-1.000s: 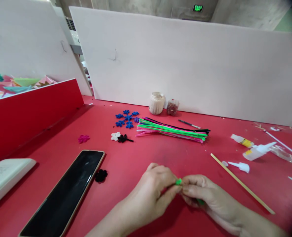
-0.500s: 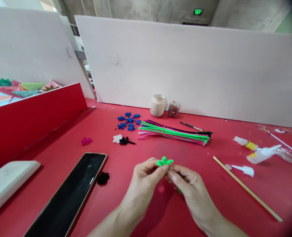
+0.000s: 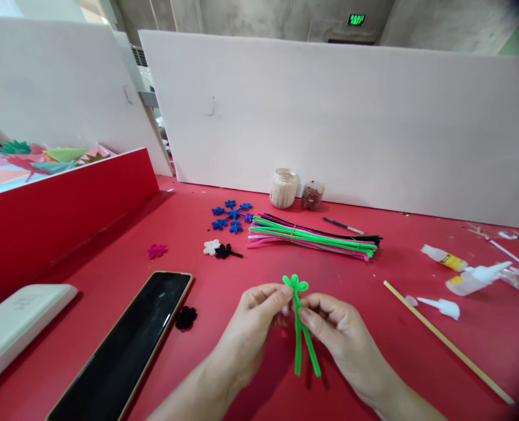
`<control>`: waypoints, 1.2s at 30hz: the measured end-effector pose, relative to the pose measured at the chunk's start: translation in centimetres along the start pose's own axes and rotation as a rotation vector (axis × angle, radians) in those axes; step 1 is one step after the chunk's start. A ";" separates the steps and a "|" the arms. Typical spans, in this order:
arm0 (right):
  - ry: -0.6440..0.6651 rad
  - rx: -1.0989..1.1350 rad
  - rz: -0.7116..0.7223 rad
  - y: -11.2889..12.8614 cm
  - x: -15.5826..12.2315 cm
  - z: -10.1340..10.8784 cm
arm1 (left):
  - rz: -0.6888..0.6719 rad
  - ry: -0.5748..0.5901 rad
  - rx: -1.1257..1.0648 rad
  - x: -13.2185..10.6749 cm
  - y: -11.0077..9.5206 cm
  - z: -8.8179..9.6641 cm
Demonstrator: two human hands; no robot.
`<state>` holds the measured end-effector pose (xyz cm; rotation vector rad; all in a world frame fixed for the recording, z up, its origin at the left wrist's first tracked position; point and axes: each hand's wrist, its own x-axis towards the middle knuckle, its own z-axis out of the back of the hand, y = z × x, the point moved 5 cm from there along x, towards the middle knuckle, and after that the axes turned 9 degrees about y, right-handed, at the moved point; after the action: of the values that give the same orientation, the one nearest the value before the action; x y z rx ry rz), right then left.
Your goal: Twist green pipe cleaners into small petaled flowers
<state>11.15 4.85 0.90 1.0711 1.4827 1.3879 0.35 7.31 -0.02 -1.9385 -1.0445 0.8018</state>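
Observation:
A green pipe cleaner (image 3: 298,333) is held up between both hands, above the red table. Its top is bent into small petal-like loops, and two straight tails hang down, spreading slightly apart. My left hand (image 3: 259,321) pinches it just under the loops, from the left. On the other side my right hand (image 3: 336,327) grips it a little lower, thumb against the stem where the tails part. Behind the hands lies a banded bundle of pipe cleaners (image 3: 312,237) in green, pink and black.
Left of the hands are a phone (image 3: 127,345), a black flower (image 3: 186,317), a pink flower (image 3: 157,251) and a blue snowflake shape (image 3: 233,215). To the right lie a wooden stick (image 3: 447,342) and glue bottles (image 3: 472,278). A jar (image 3: 284,190) stands by the white board (image 3: 329,117).
The green pipe cleaner has turned, so its two tails now hang in view below the fingers. My right hand has shifted slightly along the stem. The camera view has moved a little.

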 end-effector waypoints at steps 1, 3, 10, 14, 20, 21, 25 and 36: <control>-0.002 -0.013 0.004 0.1 0.0 0.0 | 0.002 0.001 0.005 0.0 0.0 0.0; -0.021 -0.065 0.002 0.1 -0.1 0.2 | 0.006 0.012 0.024 0.0 0.0 -0.1; -0.044 -0.450 0.018 0.7 -0.6 0.1 | 0.010 0.054 0.115 0.0 -0.2 -0.4; -0.110 -0.812 0.156 1.5 -0.9 0.4 | 0.015 0.026 0.194 0.2 -0.2 -0.1; -0.107 -1.130 0.293 1.4 -1.1 0.3 | 0.013 0.020 0.162 0.2 0.0 0.0; -0.109 -1.132 0.296 1.3 -1.1 0.2 | 0.014 0.037 0.131 0.2 0.1 -0.2; -0.115 -1.130 0.291 1.2 -1.2 0.2 | 0.037 0.091 0.061 0.2 0.3 -0.9; -0.098 -0.677 0.090 0.7 -1.0 1.1 | -0.019 0.077 0.184 0.2 -0.4 -0.9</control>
<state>12.50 4.26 1.57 0.7552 0.7941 1.6984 1.01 7.32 0.70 -1.7864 -0.9092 0.7779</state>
